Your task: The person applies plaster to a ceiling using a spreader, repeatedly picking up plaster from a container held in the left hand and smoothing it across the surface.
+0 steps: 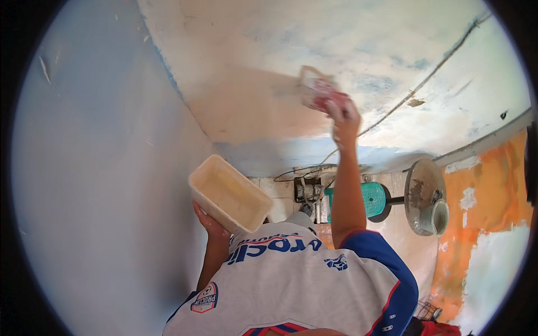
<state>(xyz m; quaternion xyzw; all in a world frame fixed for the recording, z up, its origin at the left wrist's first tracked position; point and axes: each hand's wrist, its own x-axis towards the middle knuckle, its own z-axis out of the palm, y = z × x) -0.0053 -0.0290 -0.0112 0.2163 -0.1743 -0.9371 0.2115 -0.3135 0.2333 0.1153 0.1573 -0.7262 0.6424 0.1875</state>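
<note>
My left hand (213, 224) supports a cream rectangular tub (231, 193) from below and the side, close to the blue-grey wall on the left. Some pale yellowish residue coats its inside. Up against the patchy, filler-smeared wall (252, 106) ahead, my right hand (344, 120) grips a flat red-and-white hand tool (320, 95). Motion blurs this tool, so its exact kind and whether its edge touches the wall cannot be made out. White smears mark the fingers of my right hand.
A dark cable (443, 64) runs slantwise across the wall ahead. Lower right stand a green stool (372, 197) and a round dusty tabletop (414, 190) bearing a grey pot (437, 217). Orange patchy wall (459, 224) lies at the right; a dark boxy object (308, 190) sits below.
</note>
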